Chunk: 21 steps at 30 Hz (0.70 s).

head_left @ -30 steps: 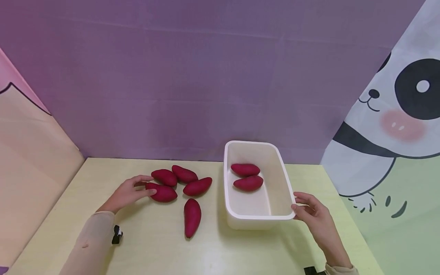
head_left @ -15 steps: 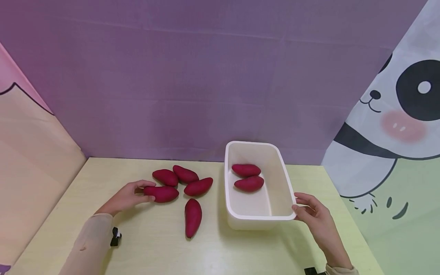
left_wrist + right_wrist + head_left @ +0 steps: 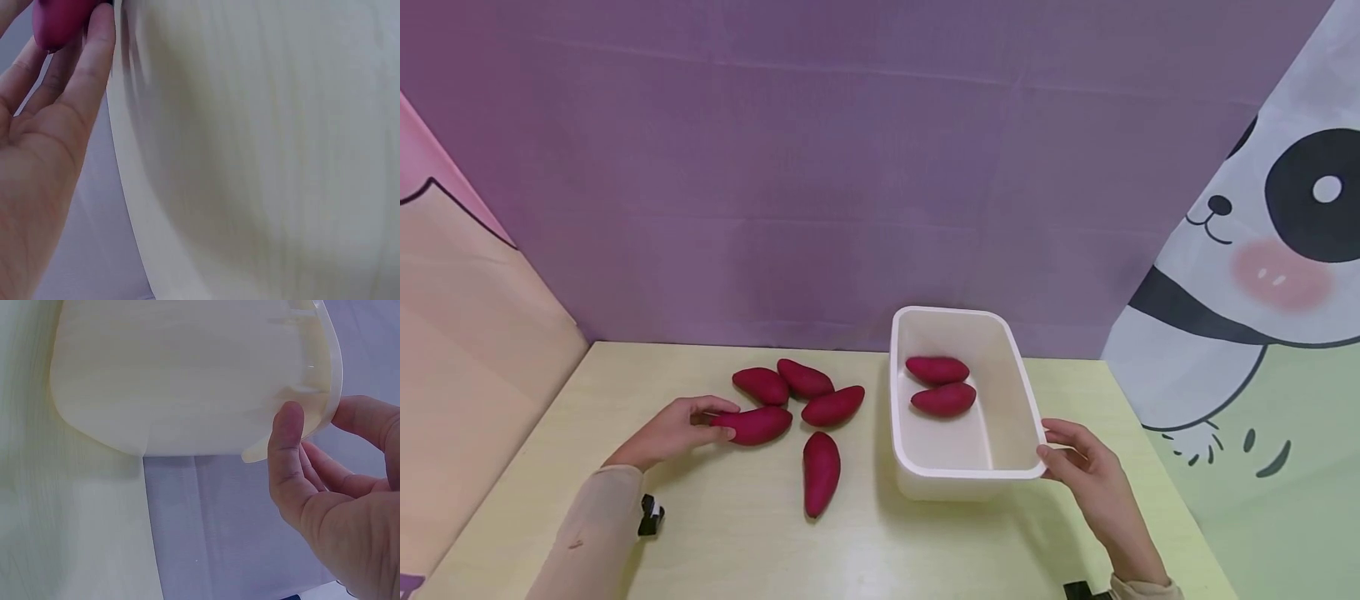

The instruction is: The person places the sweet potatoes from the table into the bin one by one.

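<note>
My left hand (image 3: 673,429) holds the near-left sweet potato (image 3: 760,426) by its left end, thumb in front and fingers behind. In the left wrist view the tip of that sweet potato (image 3: 59,25) shows between the fingers at the top left. On the right, my right hand (image 3: 1086,471) pinches the rim of a white plastic bin (image 3: 925,473) at its near right corner. The right wrist view shows the thumb (image 3: 289,425) against the bin's side, under the rim. Two sweet potatoes (image 3: 943,400) lie side by side inside the bin.
Behind the held one lie three more sweet potatoes (image 3: 832,407), close together on the pale wooden table (image 3: 737,542). A single sweet potato (image 3: 822,475) lies lengthwise nearer the front. A purple cloth backdrop (image 3: 820,208) rises behind the table, with a panda print (image 3: 1270,250) at right.
My left hand has drawn slightly left and its grip has shifted toward the sweet potato's left end. The sweet potato has turned a little, its left end uncovered. The right hand and bin stay put.
</note>
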Each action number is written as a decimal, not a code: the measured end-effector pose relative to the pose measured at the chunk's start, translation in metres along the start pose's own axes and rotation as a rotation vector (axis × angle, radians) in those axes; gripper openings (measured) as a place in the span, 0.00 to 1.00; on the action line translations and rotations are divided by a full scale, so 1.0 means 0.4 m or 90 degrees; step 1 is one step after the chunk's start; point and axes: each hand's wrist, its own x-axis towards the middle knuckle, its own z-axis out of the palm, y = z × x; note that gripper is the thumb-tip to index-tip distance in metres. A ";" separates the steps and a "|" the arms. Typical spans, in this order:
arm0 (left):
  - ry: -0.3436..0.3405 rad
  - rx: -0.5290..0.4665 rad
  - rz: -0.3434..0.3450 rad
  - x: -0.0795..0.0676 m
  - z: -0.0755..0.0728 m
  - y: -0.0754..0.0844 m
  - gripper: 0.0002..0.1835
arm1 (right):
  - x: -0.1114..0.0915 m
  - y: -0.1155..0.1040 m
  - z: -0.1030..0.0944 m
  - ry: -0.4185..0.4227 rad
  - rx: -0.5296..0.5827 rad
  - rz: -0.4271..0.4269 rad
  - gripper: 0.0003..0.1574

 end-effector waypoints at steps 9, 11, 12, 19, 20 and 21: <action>0.041 0.047 0.025 -0.005 -0.003 0.041 0.23 | 0.003 -0.003 0.000 0.000 -0.004 -0.001 0.24; 0.061 0.064 0.043 -0.005 -0.004 0.065 0.23 | 0.003 -0.004 -0.001 0.002 -0.006 0.000 0.23; 0.074 0.073 0.047 -0.004 -0.004 0.079 0.24 | 0.003 -0.004 -0.001 0.003 -0.006 0.000 0.23; 0.135 0.106 0.046 0.006 0.010 0.188 0.25 | 0.002 -0.003 0.001 0.006 -0.008 0.009 0.24; 0.138 0.105 0.050 0.009 0.015 0.203 0.25 | 0.002 -0.003 0.001 0.006 -0.008 0.010 0.24; 0.141 0.105 0.053 0.012 0.020 0.218 0.25 | 0.002 -0.003 0.001 0.006 -0.007 0.010 0.24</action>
